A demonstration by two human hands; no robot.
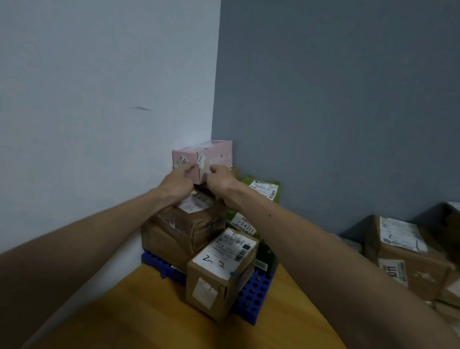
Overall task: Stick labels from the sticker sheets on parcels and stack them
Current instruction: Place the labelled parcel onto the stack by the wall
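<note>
A pink parcel (211,153) sits on top of a stack in the room's corner, with white labels on its near faces. My left hand (180,181) grips its lower left side, and my right hand (221,180) holds its lower right side near the front corner. Under it stands a large brown parcel (183,231) with a white label on top. A smaller brown parcel (221,272) marked "2-2" stands in front, on a blue pallet (252,297). Green parcels (266,189) with labels lie behind to the right. No sticker sheet is visible.
The pallet rests on a yellow-brown floor (183,330), against a light wall on the left and a dark grey wall behind. A heap of brown cardboard parcels (409,257) lies at the right edge.
</note>
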